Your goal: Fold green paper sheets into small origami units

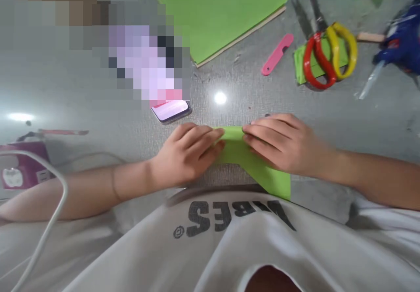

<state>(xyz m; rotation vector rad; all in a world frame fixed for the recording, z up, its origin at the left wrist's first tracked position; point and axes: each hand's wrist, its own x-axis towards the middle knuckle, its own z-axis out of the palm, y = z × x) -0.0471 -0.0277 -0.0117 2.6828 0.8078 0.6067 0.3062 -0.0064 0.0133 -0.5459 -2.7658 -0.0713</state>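
A strip of light green paper (233,145) lies on the grey table just in front of my shirt, its right part flaring down toward me. My left hand (188,154) grips the left end, fingers and thumb closed at the paper. Across from it, my right hand (285,143) has its fingers together on the right part, close to the top edge. Between the two hands the paper's flat middle shows. Both thumbs are partly hidden, and so is the paper under the palms.
A phone (172,110), partly blurred out, lies beyond my left hand. Further off are a large green sheet (223,16), a pink folding cutter (278,54), scissors (320,60) with red and yellow handles over folded green paper, and a blue glue gun (402,42). A white cable (62,195) crosses my left forearm.
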